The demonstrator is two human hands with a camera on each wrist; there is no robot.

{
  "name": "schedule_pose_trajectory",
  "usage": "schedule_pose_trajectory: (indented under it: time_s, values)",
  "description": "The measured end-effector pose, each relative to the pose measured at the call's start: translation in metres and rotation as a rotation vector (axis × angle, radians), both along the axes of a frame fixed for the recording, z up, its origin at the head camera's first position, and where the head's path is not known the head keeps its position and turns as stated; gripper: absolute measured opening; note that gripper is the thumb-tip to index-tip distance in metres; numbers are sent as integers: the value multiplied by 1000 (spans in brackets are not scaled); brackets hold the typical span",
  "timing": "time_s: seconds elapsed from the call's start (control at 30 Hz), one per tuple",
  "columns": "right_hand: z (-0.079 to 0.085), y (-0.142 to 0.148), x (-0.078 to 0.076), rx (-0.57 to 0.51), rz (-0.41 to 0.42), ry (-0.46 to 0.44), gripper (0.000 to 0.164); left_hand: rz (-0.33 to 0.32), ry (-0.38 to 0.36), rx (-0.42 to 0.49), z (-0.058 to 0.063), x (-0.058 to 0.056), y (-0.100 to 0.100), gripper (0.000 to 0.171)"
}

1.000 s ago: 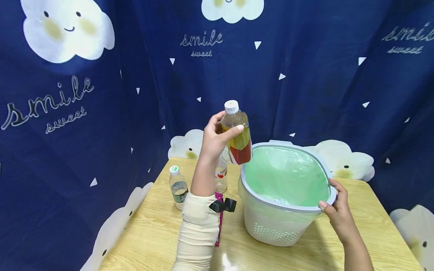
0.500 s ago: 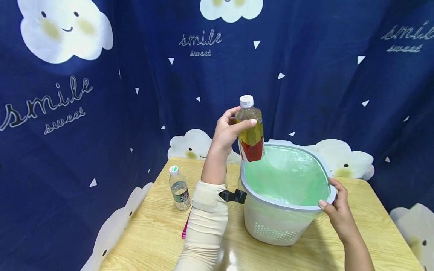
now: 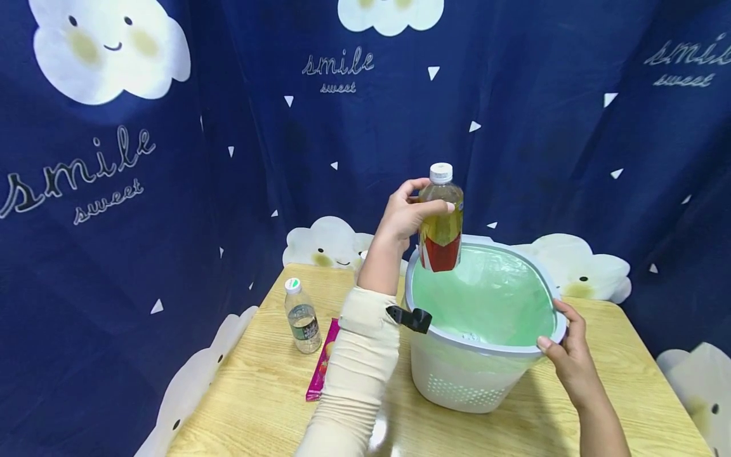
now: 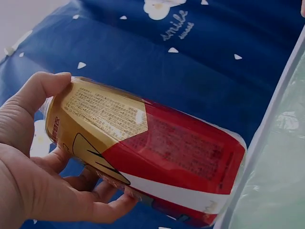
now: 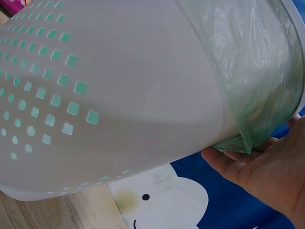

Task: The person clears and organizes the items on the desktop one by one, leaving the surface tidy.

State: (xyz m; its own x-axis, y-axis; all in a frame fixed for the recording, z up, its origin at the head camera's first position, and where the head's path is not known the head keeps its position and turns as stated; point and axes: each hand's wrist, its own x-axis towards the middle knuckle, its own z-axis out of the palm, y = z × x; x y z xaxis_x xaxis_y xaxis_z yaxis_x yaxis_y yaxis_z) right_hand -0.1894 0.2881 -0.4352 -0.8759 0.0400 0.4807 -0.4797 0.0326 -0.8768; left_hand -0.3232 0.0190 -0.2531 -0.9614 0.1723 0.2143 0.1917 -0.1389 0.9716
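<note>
L grip (image 3: 404,216) (curled round 1 capped drink bottle (image 3: 441,244)) has moved R vs. 1 s ago, bringing it up to the L rim (image 3: 409,289) of the lined basket (image 3: 457,362), i.e. nearer its opening; R grip (image 3: 572,358) holds the rim's R side

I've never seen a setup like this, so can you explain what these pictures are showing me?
There's no machine here, just a person's two bare hands. The widest picture comes from a camera worn on the head; the two close-ups come from cameras on the wrists, each looking at its own hand's work.

The left hand holds up a white-capped bottle with a gold-and-red label. The right hand grips the rim of a pale basket, which has a green liner. That basket stands on a wood-grain table, along with a clear bottle and a pink packet.
</note>
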Motion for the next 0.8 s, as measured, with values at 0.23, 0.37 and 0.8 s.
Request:
schedule_pose_trajectory:
  time_s: [0.23, 0.37, 0.8]
  values:
    - [0, -1, 2, -12, 11, -4, 66, -34, -87, 7, -6, -9, 11, 54]
    - [0, 1, 3, -19, 12, 0, 66, -40, -134, 5, -9, -13, 20, 52]
    - [-1, 0, -2, -38, 39, 20, 66, -105, -198, -157, -25, -33, 47, 46]
